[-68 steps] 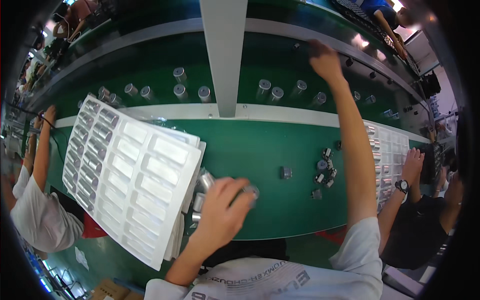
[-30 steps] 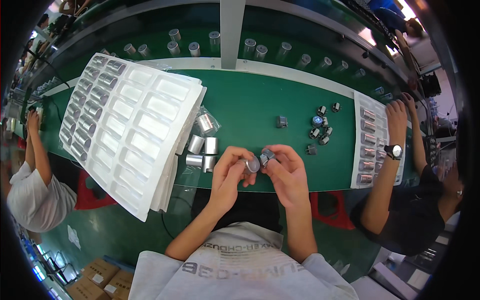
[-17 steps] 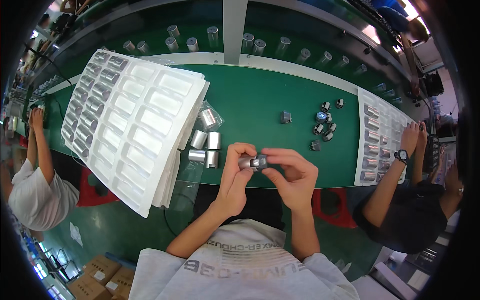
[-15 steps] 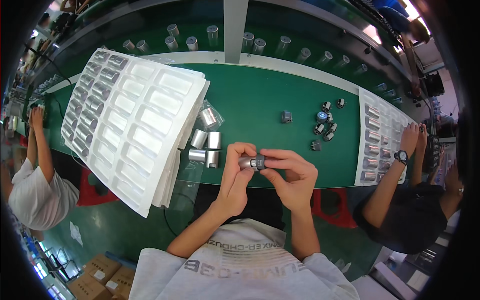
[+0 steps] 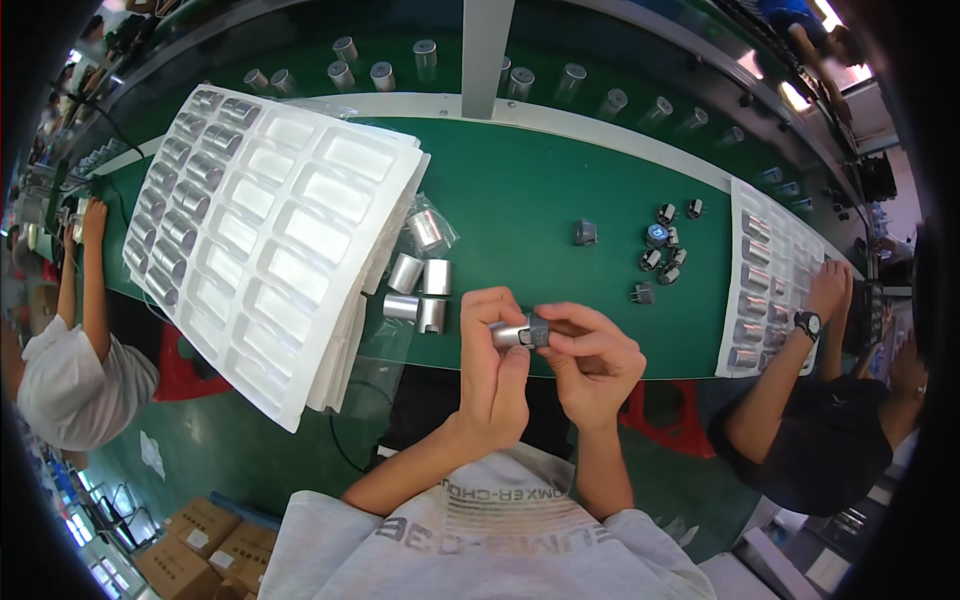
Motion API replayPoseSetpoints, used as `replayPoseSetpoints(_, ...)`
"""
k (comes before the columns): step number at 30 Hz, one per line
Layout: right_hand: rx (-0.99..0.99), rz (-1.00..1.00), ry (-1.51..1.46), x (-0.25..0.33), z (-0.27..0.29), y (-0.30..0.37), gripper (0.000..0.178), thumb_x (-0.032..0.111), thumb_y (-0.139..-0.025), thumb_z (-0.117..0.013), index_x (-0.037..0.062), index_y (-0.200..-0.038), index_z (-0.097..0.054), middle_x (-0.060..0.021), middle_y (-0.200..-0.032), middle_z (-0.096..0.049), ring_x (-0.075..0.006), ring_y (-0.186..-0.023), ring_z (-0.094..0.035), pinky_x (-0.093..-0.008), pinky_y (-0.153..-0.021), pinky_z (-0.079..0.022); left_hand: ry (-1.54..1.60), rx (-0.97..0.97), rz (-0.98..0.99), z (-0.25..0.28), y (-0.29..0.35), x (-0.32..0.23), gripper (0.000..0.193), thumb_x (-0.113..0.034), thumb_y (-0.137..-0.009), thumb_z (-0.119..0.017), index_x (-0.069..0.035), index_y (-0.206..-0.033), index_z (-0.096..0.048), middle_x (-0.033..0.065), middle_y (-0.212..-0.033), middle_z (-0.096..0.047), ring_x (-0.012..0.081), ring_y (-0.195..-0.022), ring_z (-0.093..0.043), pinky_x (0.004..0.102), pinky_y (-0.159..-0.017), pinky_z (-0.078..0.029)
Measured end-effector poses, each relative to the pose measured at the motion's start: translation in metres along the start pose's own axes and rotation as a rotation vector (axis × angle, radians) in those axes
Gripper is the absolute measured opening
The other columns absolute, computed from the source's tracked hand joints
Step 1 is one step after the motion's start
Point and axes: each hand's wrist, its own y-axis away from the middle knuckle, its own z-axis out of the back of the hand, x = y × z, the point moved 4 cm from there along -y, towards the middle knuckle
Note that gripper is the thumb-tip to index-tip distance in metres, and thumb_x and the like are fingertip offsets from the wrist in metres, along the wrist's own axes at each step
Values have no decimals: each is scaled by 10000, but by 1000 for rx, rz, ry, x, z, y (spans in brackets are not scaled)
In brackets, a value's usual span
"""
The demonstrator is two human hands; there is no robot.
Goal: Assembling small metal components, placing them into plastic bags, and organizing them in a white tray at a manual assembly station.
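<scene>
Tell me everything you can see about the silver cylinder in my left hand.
The silver cylinder looks like smooth, shiny metal, with what appears to be a notch at its right end. It lies roughly sideways, seen against the near part of the green table. Your left hand grips it, hiding part of it. Its right end meets a dark grey cap, held by your right hand; whether they are fully joined isn't clear.
</scene>
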Motion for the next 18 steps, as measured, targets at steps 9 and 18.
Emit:
replayPoseSetpoints(9,196,37,68,-6,10,-8,122,-97,-799,-748,-33,-791,-644,-257,-1030,-703,-290,-927,-718,-353,-780,-610,342,-2,264,2,2,9,327,42,-789,-395,19,-1115,-410,199,-1111,-423,235,-934,-429,350,-875,-394)
replayPoseSetpoints(18,153,125,96,-9,4,-7,127,-72,-769,-751,-19,-755,-636,-217,-988,-726,-317,-949,-715,-407,-813,-598,97,30,20,4,-5,2,323,39,-780,-417,18,-1101,-420,197,-1097,-434,221,-911,-431,343,-821,-402)
